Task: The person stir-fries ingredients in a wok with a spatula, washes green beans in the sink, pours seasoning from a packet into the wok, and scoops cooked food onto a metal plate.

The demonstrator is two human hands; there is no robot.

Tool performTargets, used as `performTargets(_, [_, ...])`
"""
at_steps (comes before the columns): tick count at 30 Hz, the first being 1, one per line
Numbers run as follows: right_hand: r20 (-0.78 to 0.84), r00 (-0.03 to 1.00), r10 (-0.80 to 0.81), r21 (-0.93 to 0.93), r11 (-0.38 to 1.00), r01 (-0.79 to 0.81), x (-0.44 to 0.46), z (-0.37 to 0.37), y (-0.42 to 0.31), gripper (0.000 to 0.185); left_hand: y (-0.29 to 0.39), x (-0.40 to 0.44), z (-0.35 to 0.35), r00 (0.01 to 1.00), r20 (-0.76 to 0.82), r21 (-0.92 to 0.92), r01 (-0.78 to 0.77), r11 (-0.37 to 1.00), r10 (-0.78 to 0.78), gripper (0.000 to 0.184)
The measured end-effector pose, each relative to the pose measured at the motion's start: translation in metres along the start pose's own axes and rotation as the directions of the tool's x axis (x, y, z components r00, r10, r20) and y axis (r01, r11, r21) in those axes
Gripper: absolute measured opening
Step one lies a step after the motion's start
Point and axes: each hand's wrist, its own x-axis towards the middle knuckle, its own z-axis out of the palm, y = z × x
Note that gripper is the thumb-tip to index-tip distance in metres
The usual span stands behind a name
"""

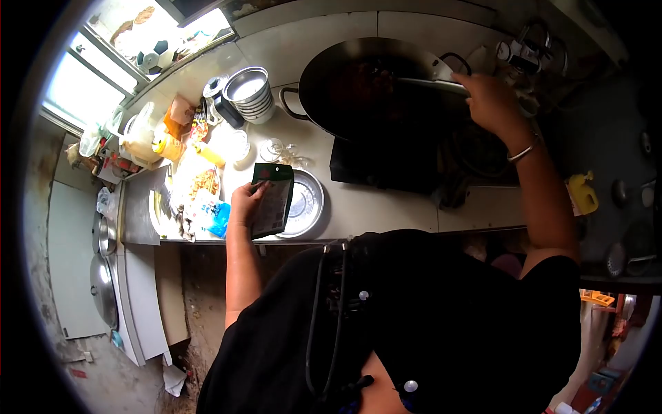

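My left hand (246, 203) is closed on a dark green packet (274, 205) with a pale printed panel, held upright over the counter's front edge. Behind the packet lies a round metal dish (305, 203), partly covered by it. My right hand (491, 103) grips the handle of a metal spatula (434, 83) that reaches into a large dark wok (324, 103). Dark reddish food (369, 83) lies in the wok, though the shadow hides its detail. Under the wok is a black stove (386, 165).
A stack of metal bowls (249, 93) stands at the back left, near glass jars (271, 150). A plate of chopped food (205, 183) and a blue packet (218, 219) crowd the left counter. A yellow bottle (583, 194) is at the right. Windows (89, 83) glare at upper left.
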Motion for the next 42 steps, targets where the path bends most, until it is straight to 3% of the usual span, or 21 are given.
performTargets(1, [-0.075, 0.995, -0.069, -0.105, 0.993, 0.061, 0.000, 0.000, 0.004, 0.037, 0.003, 0.001, -0.001, 1.000, 0.009, 0.037, 0.013, 0.999, -0.013, 0.030])
performTargets(4, [-0.112, 0.994, -0.015, -0.135, 0.991, -0.001, 0.003, 0.007, -0.003, 0.042, 0.015, -0.003, -0.002, 0.999, 0.030, -0.086, 0.029, 0.996, -0.026, 0.030])
performTargets(9, [-0.187, 0.981, -0.046, -0.209, 0.978, 0.006, -0.006, 0.037, -0.011, 0.036, 0.028, 0.000, -0.013, 1.000, -0.022, -0.019, -0.006, 1.000, 0.005, 0.029])
performTargets(11, [-0.225, 0.964, -0.138, -0.098, 0.988, 0.119, -0.016, 0.031, -0.011, 0.037, 0.031, 0.001, -0.017, 0.999, -0.048, 0.037, -0.006, 0.999, 0.008, 0.028])
performTargets(15, [-0.216, 0.970, -0.115, -0.018, 0.993, 0.114, -0.043, 0.003, -0.009, 0.037, 0.039, 0.006, -0.032, 0.996, -0.077, -0.020, -0.039, 0.999, 0.038, 0.030])
performTargets(17, [-0.173, 0.985, 0.017, 0.010, 1.000, -0.016, -0.056, -0.007, -0.007, 0.036, 0.044, 0.012, -0.041, 0.996, -0.081, -0.026, -0.050, 0.998, 0.048, 0.030])
performTargets(21, [-0.181, 0.983, 0.011, -0.060, 0.998, -0.023, -0.075, -0.002, -0.003, 0.038, 0.052, 0.026, -0.054, 0.992, -0.110, -0.152, -0.076, 0.985, 0.060, 0.032])
performTargets(24, [-0.040, 0.995, 0.088, -0.155, 0.984, -0.094, -0.088, 0.016, -0.004, 0.041, 0.079, 0.029, -0.064, 0.984, -0.146, -0.140, -0.124, 0.982, 0.103, 0.031])
performTargets(26, [-0.035, 0.996, 0.077, -0.112, 0.990, -0.081, -0.094, 0.023, -0.003, 0.041, 0.092, 0.036, -0.072, 0.963, -0.176, -0.085, -0.220, 0.972, 0.203, 0.032])
performTargets(30, [-0.004, 0.999, 0.054, -0.054, 0.997, -0.054, -0.101, 0.022, -0.007, 0.043, 0.139, 0.032, -0.077, 0.958, -0.189, -0.033, -0.226, 0.974, 0.216, 0.033])
performTargets(31, [-0.006, 0.999, 0.050, -0.054, 0.997, -0.050, -0.099, 0.017, -0.013, 0.043, 0.152, 0.027, -0.073, 0.957, -0.193, -0.033, -0.226, 0.974, 0.216, 0.033])
performTargets(33, [-0.166, 0.985, -0.054, 0.020, 0.998, 0.058, -0.090, 0.004, -0.032, 0.049, 0.176, 0.019, -0.066, 0.917, -0.175, 0.077, -0.350, 0.933, 0.358, 0.034])
performTargets(34, [-0.165, 0.984, -0.060, 0.020, 0.998, 0.065, -0.085, 0.006, -0.041, 0.049, 0.188, 0.017, -0.062, 0.945, -0.129, 0.051, -0.297, 0.954, 0.301, 0.036])
performTargets(35, [-0.131, 0.991, -0.041, 0.335, 0.938, 0.083, -0.080, 0.011, -0.049, 0.047, 0.201, 0.013, -0.056, 0.945, -0.135, 0.051, -0.292, 0.955, 0.297, 0.036])
performTargets(36, [-0.089, 0.995, -0.035, 0.616, 0.783, 0.083, -0.074, 0.014, -0.060, 0.045, 0.215, 0.008, -0.049, 0.953, -0.122, 0.020, -0.278, 0.960, 0.278, 0.035])
performTargets(37, [0.050, 0.999, -0.015, 0.804, 0.593, -0.031, -0.068, 0.014, -0.074, 0.044, 0.225, 0.005, -0.042, 0.960, -0.107, -0.011, -0.261, 0.965, 0.258, 0.034])
performTargets(39, [0.144, 0.989, -0.027, 0.924, 0.361, -0.125, -0.056, 0.027, -0.094, 0.048, 0.241, 0.010, -0.028, 0.946, -0.081, 0.000, -0.316, 0.949, 0.314, 0.036])
performTargets(40, [0.140, 0.990, -0.036, 0.925, 0.362, -0.117, -0.049, 0.034, -0.104, 0.048, 0.248, 0.010, -0.023, 0.926, -0.046, 0.009, -0.375, 0.927, 0.376, 0.038])
performTargets(42, [0.199, 0.980, -0.023, 0.975, 0.109, -0.195, -0.036, 0.042, -0.122, 0.055, 0.265, 0.002, -0.012, 0.900, -0.079, -0.001, -0.429, 0.903, 0.428, 0.040])
